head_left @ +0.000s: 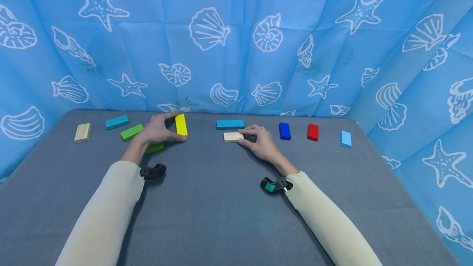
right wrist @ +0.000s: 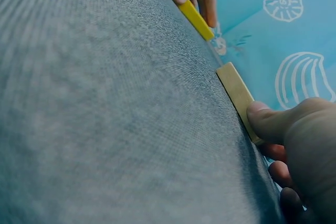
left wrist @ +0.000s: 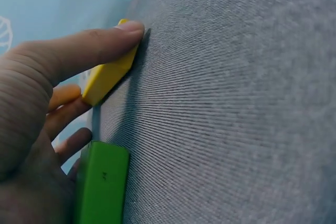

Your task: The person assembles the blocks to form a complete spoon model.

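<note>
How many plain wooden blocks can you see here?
2. The leftmost wooden block lies at the far left; a second wooden block is pinched by the right hand, nearer than a long blue block. Either hand could hide another.

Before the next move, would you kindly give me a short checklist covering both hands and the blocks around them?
1. Left hand on the yellow block: ok, thumb and finger at opposite ends.
2. Right hand on its wooden block: ok, pinching the right end.
3. Nearer green block fully visible from the head: not ok, partly hidden.
4. Left fingers off the green block beside them: cannot tell, contact unclear.
5. Dark blue block clear of the right hand: ok, visible gap.
</note>
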`<state>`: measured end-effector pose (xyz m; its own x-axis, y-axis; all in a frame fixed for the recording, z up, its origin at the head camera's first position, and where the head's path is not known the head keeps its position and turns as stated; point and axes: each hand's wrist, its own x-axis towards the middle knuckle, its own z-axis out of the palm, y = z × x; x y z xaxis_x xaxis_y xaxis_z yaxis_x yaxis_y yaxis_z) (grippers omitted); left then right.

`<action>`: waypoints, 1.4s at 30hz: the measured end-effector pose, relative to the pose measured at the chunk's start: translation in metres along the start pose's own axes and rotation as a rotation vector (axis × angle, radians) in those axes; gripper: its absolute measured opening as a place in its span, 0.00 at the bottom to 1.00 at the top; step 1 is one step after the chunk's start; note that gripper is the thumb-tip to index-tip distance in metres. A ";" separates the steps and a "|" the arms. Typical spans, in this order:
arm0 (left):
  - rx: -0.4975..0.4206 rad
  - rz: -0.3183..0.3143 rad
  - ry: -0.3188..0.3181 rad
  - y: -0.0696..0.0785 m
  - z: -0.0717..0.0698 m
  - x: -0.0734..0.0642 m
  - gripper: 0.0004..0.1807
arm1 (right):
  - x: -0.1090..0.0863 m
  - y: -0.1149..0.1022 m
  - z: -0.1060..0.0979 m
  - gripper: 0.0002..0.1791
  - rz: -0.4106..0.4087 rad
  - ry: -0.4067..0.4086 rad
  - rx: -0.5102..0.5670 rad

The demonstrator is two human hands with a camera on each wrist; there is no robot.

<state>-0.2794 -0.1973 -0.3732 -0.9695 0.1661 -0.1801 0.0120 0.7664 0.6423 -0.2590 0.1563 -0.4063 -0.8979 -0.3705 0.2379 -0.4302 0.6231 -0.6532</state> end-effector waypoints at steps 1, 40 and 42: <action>-0.010 0.008 0.002 0.000 0.000 0.000 0.57 | 0.000 0.000 0.000 0.20 -0.002 0.003 -0.002; -0.217 0.278 -0.135 0.087 0.088 -0.086 0.53 | -0.001 -0.002 0.001 0.20 0.037 0.008 -0.030; -0.209 0.269 -0.141 0.087 0.093 -0.087 0.53 | -0.001 -0.002 0.001 0.20 0.029 0.008 -0.029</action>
<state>-0.1713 -0.0870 -0.3709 -0.8950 0.4397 -0.0753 0.1978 0.5424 0.8165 -0.2575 0.1545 -0.4059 -0.9109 -0.3459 0.2250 -0.4060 0.6537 -0.6387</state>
